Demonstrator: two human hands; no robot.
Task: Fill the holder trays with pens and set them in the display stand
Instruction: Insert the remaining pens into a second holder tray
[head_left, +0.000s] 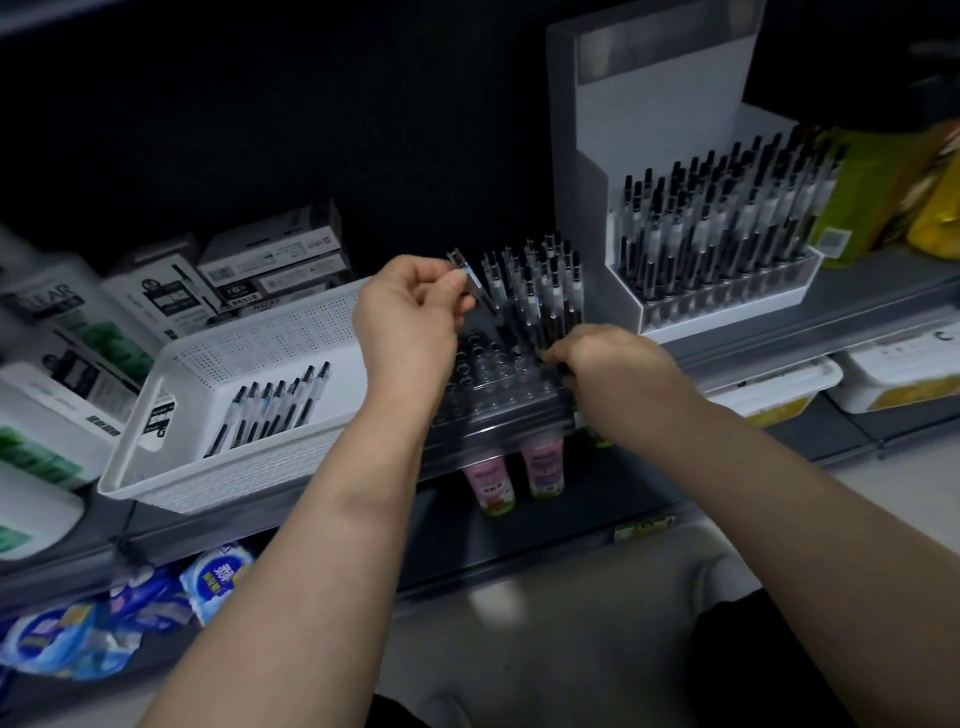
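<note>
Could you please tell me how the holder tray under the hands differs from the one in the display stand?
The near holder tray is partly filled, front holes empty; the stand tray looks full. The near holder tray sits on the shelf; the stand tray sits in the display stand. Both hold upright pens.

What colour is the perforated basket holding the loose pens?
The basket is white; the head view shows it best.

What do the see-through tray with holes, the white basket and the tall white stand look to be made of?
Holder tray: likely clear glossy plastic; it is see-through and its sockets glint. Basket: probably white matte plastic, with moulded rows of small holes. Display stand: smooth white sheet, plastic or coated board; I cannot tell which.
</note>
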